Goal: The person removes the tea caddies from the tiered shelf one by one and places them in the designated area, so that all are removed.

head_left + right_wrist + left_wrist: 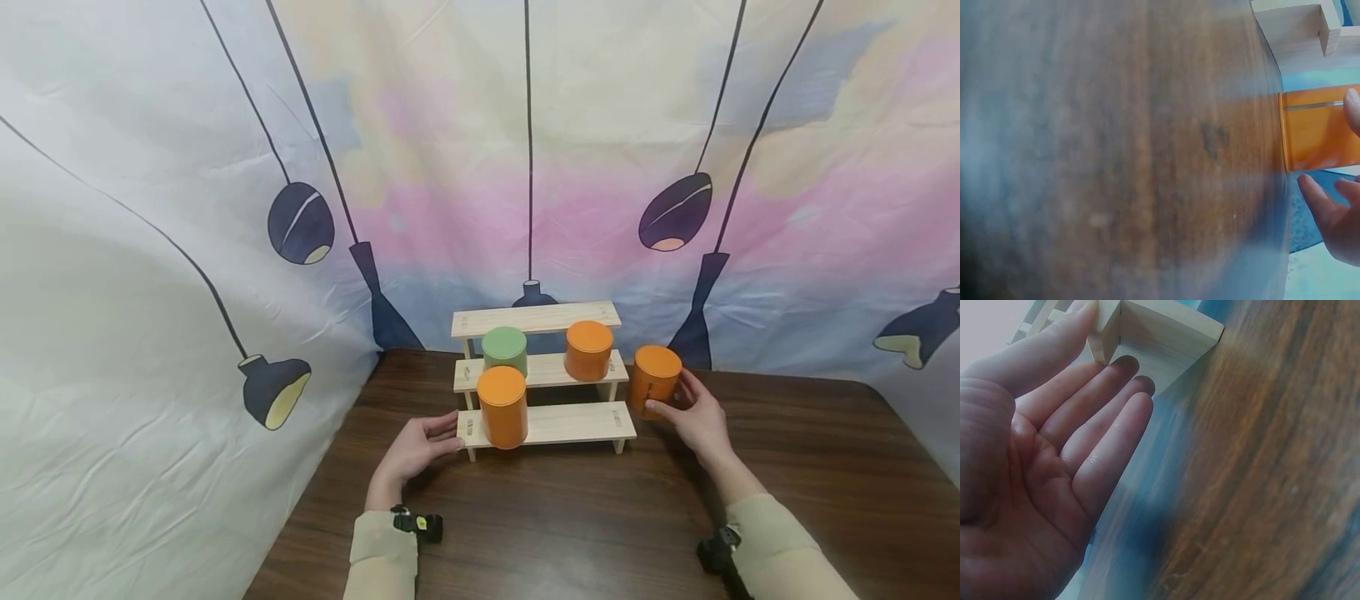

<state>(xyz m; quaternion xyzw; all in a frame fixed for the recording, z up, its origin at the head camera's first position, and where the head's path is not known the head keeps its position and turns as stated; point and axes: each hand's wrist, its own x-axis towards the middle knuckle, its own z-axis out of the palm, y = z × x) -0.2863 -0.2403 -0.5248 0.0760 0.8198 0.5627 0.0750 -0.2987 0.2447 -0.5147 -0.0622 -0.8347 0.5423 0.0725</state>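
Observation:
A three-tier wooden display rack stands on the table. My left hand pinches the left end of its lowest tier between thumb and fingers; in the left wrist view, the other fingers lie nearly straight beside the rack's leg. My right hand grips an orange canister just right of the rack, thumb in front and fingers on its right side. Whether this canister touches the tabletop I cannot tell. Another orange canister stands on the lowest tier, at the left.
On the middle tier a green canister stands left, partly hidden by the orange one before it, and an orange canister stands right. The dark wood table meets a printed cloth backdrop behind and a pale cloth at left.

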